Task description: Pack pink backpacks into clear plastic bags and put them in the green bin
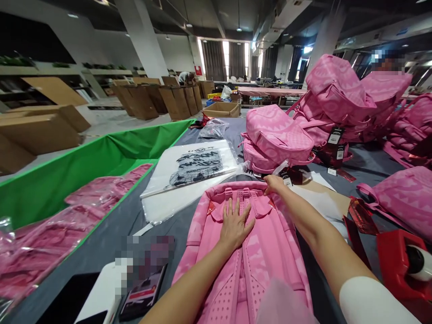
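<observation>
Pressing flat with its fingers spread wide, the left hand (235,226) sat on the back panel of a pink backpack (270,245), around the middle of the frame. The right hand (274,183) had the bag's upper right corner pinched, pretty snug from what I could see. The backpack itself lay straps-up on a dark grey table (180,243), from the center down to the bottom edge. Just past its top was some white packaging (197,166) with black print, and toward the upper right a pile of pink backpacks (337,94). Down at the lower left a phone (143,294) lay near the bag, and beyond it a green bin (101,157) held pink bags in clear plastic (67,234). The lower right corner had a chunky red object (393,261), and way back, upper left, stood cardboard boxes (175,101).
</observation>
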`<state>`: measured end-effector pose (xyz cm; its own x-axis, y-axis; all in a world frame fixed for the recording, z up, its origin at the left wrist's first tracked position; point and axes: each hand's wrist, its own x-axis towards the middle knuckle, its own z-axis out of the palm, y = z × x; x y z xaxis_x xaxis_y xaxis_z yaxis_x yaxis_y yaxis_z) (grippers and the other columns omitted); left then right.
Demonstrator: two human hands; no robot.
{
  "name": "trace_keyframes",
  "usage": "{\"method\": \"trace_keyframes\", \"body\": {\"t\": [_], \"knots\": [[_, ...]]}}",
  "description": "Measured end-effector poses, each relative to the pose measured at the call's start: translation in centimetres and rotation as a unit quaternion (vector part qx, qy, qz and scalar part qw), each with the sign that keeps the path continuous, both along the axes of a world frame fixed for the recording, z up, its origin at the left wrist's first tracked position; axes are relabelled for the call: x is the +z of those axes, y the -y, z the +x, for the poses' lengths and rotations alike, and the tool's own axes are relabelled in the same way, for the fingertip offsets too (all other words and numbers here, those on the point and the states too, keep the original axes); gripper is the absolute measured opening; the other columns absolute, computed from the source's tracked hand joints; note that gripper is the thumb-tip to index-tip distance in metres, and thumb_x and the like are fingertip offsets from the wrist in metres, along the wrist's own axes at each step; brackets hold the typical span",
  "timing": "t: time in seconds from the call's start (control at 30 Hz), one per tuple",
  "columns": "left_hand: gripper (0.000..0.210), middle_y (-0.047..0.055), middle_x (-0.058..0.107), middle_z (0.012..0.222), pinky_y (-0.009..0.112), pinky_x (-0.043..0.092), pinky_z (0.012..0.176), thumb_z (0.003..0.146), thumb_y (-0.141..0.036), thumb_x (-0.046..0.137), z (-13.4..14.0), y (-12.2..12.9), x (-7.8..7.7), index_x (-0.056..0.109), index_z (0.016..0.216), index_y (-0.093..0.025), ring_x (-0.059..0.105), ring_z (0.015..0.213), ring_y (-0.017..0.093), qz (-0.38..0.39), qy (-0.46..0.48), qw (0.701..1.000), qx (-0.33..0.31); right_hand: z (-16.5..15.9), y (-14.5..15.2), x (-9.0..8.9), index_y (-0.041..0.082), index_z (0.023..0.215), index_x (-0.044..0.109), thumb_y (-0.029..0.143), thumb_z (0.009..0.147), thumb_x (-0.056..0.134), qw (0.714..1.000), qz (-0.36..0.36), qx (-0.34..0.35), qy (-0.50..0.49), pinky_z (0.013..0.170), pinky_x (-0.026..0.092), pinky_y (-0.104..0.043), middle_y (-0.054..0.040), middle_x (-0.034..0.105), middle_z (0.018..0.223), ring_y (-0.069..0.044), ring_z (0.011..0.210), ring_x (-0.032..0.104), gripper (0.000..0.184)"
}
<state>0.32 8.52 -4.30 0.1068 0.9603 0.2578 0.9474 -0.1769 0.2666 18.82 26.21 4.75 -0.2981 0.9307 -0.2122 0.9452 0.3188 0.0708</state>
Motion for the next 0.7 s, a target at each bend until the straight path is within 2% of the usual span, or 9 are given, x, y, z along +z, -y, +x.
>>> {"method": "trace_keyframes", "body": {"t": [0.07,0.13,0.2,0.23,0.33,0.43,0.5,0.6,0.7], "knots": [[0.055,0.012,0.027,0.17,0.064,0.018,0.125,0.098,-0.052,0.056,0.0,-0.4,-0.2,0.053,0.15,-0.035,0.014,0.158,0.044,0.0,-0.001,1.0,-0.002,-0.5,0.4,0.3,0.02,0.11,0.073,0.035,0.07,0.09,1.0,0.013,0.007,0.011,0.073,0.047,-0.027,-0.0098,0.077,0.105,-0.026,0.097,0.073,0.046],[0.055,0.012,0.03,0.168,0.065,0.02,0.125,0.097,-0.05,0.058,0.1,-0.6,-0.2,0.053,0.15,-0.035,0.016,0.157,0.044,0.007,0.003,1.0,0.0,-1.7,1.6,1.0,0.016,0.11,0.073,0.027,0.077,0.085,0.998,0.041,0.04,0.016,0.078,0.049,-0.031,-0.0158,0.076,0.107,-0.029,0.099,0.072,0.037],[0.057,0.012,0.031,0.168,0.066,0.021,0.124,0.096,-0.049,0.058,0.2,-0.6,-0.1,0.052,0.151,-0.033,0.017,0.157,0.043,0.025,0.011,1.0,0.0,-4.1,3.3,1.7,0.013,0.115,0.071,0.018,0.089,0.07,0.992,0.08,0.099,0.007,0.088,0.049,-0.037,-0.0211,0.073,0.114,-0.031,0.108,0.069,0.026],[0.057,0.012,0.032,0.168,0.066,0.022,0.124,0.096,-0.049,0.058,0.3,-0.6,-0.1,0.052,0.151,-0.032,0.017,0.157,0.043,0.035,0.015,0.999,-0.001,-5.7,4.2,1.8,0.015,0.12,0.069,0.016,0.095,0.061,0.986,0.098,0.137,-0.003,0.094,0.048,-0.04,-0.0212,0.07,0.12,-0.03,0.114,0.066,0.026],[0.051,0.012,0.044,0.16,0.067,0.023,0.123,0.095,-0.048,0.06,0.4,-0.4,0.1,0.061,0.142,-0.028,0.025,0.153,0.043,0.031,0.016,0.999,0.0,-11.1,6.2,1.2,0.022,0.136,0.059,0.017,0.104,0.044,0.94,0.14,0.309,-0.035,0.104,0.044,-0.041,-0.0156,0.064,0.133,-0.024,0.124,0.057,0.036],[0.05,0.012,0.057,0.149,0.067,0.023,0.123,0.092,-0.051,0.061,0.4,-0.1,0.6,0.066,0.136,-0.027,0.037,0.145,0.042,0.001,0.024,1.0,0.01,-14.9,6.7,-0.1,0.019,0.134,0.06,0.017,0.103,0.046,0.877,0.165,0.45,-0.039,0.096,0.051,-0.04,-0.0151,0.064,0.126,-0.024,0.116,0.058,0.034],[0.056,0.011,0.055,0.151,0.065,0.023,0.124,0.092,-0.054,0.06,0.3,0.0,0.9,0.062,0.142,-0.028,0.038,0.145,0.04,-0.007,0.045,0.999,0.006,-15.7,6.5,-0.9,0.017,0.128,0.063,0.013,0.101,0.047,0.859,0.178,0.478,-0.036,0.091,0.054,-0.04,-0.0154,0.065,0.121,-0.025,0.111,0.06,0.031],[0.063,0.007,0.047,0.16,0.063,0.023,0.125,0.094,-0.061,0.054,0.2,-0.2,0.9,0.054,0.149,-0.031,0.034,0.149,0.038,-0.018,0.079,0.997,-0.017,-15.0,5.4,-2.4,0.014,0.129,0.062,0.006,0.097,0.044,0.845,0.208,0.491,-0.046,0.086,0.057,-0.041,-0.0167,0.065,0.116,-0.025,0.104,0.062,0.038],[0.069,0.004,0.034,0.168,0.063,0.021,0.126,0.097,-0.063,0.046,-0.1,-0.5,0.9,0.039,0.158,-0.033,0.028,0.153,0.037,-0.005,0.103,0.994,-0.038,-14.0,4.2,-4.0,0.015,0.127,0.063,0.003,0.094,0.042,0.858,0.242,0.449,-0.061,0.085,0.058,-0.041,-0.0187,0.064,0.123,-0.025,0.101,0.064,0.041]]}}
